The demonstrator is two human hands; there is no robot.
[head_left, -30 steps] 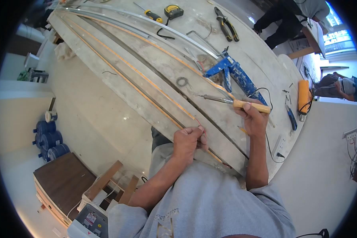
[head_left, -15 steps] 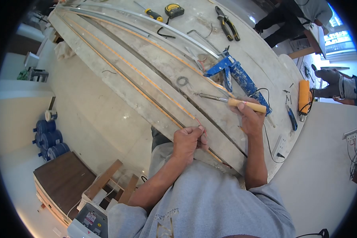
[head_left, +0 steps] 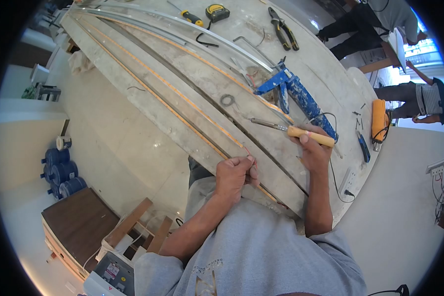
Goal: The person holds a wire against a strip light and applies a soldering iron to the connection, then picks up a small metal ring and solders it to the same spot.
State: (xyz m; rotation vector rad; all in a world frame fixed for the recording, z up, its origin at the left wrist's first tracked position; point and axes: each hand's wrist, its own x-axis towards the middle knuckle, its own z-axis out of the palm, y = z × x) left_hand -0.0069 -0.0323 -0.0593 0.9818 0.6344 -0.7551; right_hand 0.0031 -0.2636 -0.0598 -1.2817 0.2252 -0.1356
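My left hand (head_left: 235,176) is closed in a pinch on a thin red wire (head_left: 247,151) by the end of an orange LED strip (head_left: 202,115). In my right hand (head_left: 315,154) is a soldering iron (head_left: 301,132), gripped by its wooden handle with the metal tip pointing left over the bench. Near that tip lies a small coil of grey wire (head_left: 227,100), probably solder. A second orange strip (head_left: 182,124) runs along the near board and passes under my left hand. Just beyond the iron rests a blue caulking gun (head_left: 306,103).
On the bench (head_left: 320,74) lie pliers (head_left: 283,29), a tape measure (head_left: 217,13), a screwdriver (head_left: 191,18), a utility knife (head_left: 363,147), an orange heat gun (head_left: 378,121) and a power strip (head_left: 348,182). A curved metal profile (head_left: 217,37) spans the far side. Two people stand beyond.
My right hand and the soldering iron have shifted slightly right and toward me, so the tip sits farther from the coil. My left hand stays put. The people in the background have moved.
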